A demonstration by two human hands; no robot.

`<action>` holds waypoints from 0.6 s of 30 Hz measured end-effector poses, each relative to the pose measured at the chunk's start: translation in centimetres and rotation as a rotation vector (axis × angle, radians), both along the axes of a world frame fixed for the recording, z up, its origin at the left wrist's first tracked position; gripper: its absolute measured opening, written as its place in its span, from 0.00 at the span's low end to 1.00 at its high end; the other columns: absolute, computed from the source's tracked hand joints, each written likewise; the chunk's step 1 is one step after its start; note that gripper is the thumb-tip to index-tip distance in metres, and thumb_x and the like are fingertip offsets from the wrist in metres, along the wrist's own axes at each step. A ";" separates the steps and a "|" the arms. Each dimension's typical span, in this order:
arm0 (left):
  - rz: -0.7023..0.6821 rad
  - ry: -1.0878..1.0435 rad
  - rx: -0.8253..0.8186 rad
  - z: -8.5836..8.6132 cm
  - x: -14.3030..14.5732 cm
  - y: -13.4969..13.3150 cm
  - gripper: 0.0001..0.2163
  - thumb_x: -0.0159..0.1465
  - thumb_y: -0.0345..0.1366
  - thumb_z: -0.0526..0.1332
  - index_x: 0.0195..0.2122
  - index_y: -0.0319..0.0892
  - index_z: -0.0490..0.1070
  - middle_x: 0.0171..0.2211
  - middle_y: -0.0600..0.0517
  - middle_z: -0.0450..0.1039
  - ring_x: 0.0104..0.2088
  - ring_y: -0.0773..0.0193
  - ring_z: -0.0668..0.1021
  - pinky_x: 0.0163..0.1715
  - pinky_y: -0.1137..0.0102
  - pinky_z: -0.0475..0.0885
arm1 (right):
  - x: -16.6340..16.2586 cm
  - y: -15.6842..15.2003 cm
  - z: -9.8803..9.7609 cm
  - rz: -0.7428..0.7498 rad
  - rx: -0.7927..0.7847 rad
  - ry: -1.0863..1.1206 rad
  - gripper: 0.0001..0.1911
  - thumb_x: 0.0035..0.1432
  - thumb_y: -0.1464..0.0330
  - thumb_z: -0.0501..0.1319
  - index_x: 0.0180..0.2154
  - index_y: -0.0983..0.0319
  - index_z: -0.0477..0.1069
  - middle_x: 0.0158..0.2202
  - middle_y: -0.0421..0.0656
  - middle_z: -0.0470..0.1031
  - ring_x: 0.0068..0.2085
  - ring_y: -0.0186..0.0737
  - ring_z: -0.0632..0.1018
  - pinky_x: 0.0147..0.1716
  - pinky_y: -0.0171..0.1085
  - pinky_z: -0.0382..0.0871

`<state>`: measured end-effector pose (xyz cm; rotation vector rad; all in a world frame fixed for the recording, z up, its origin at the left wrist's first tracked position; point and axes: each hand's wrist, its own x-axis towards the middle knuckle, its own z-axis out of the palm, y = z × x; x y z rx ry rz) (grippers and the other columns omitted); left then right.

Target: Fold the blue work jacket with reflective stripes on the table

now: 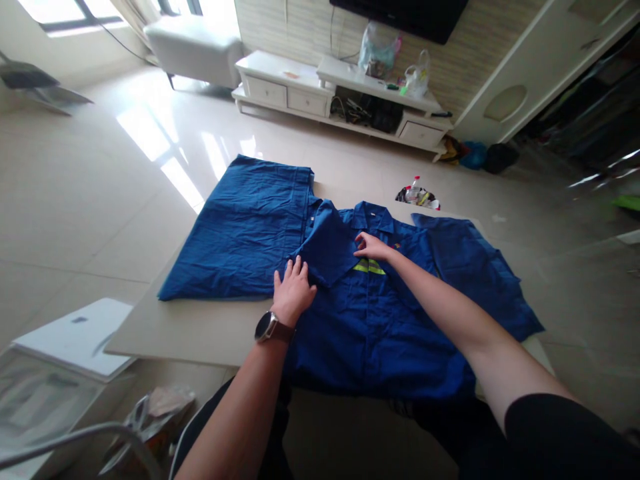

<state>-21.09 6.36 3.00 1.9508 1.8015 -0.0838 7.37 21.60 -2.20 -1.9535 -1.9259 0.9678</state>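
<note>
A blue work shirt (370, 333) with a collar and a yellow-green reflective strip (369, 266) lies front up on the table, its lower part hanging over the near edge. One sleeve (327, 247) is folded inward across its chest. My left hand (294, 291), wearing a watch (266, 325), rests with fingers spread on the fold at the shirt's left side. With fingers curled in a pinch, my right hand (371, 247) holds the sleeve's edge near the strip; the fingertips are partly hidden.
Folded blue garments (240, 233) lie to the left, and more blue cloth (475, 273) to the right, on the pale table (200, 330). A white laptop (80, 333) sits at lower left. Beyond the table stand a bin with bottles (417, 195) and a white TV cabinet (310, 102).
</note>
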 end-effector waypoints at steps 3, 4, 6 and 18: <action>0.007 0.010 -0.004 -0.2 -0.1 0.1 0.34 0.69 0.43 0.54 0.75 0.41 0.50 0.77 0.49 0.37 0.76 0.48 0.45 0.73 0.43 0.46 | -0.5 -0.3 -0.3 0.017 0.006 -0.069 0.22 0.46 0.74 0.73 0.43 0.59 0.70 0.29 0.35 0.77 0.31 0.36 0.77 0.33 0.33 0.72; 0.006 0.011 -0.002 -0.3 -0.1 0.1 0.33 0.69 0.43 0.54 0.75 0.42 0.51 0.77 0.49 0.38 0.76 0.48 0.46 0.73 0.44 0.47 | -0.5 -0.3 -0.2 0.014 0.017 -0.093 0.21 0.47 0.74 0.72 0.43 0.59 0.70 0.30 0.36 0.77 0.32 0.37 0.78 0.35 0.34 0.72; -0.001 0.012 0.002 -0.4 -0.1 0.2 0.33 0.69 0.43 0.54 0.74 0.44 0.51 0.77 0.49 0.40 0.76 0.48 0.47 0.73 0.45 0.47 | -0.5 -0.1 0.2 0.008 0.060 -0.141 0.22 0.48 0.72 0.71 0.46 0.59 0.70 0.35 0.41 0.79 0.39 0.43 0.79 0.42 0.39 0.74; -0.005 0.041 -0.034 -0.7 -0.9 0.3 0.34 0.69 0.43 0.54 0.75 0.39 0.51 0.77 0.47 0.41 0.75 0.43 0.50 0.73 0.45 0.48 | -13.5 5.1 -1.6 0.335 0.440 -0.212 0.29 0.71 0.61 0.50 0.69 0.60 0.60 0.74 0.46 0.55 0.73 0.48 0.55 0.70 0.54 0.54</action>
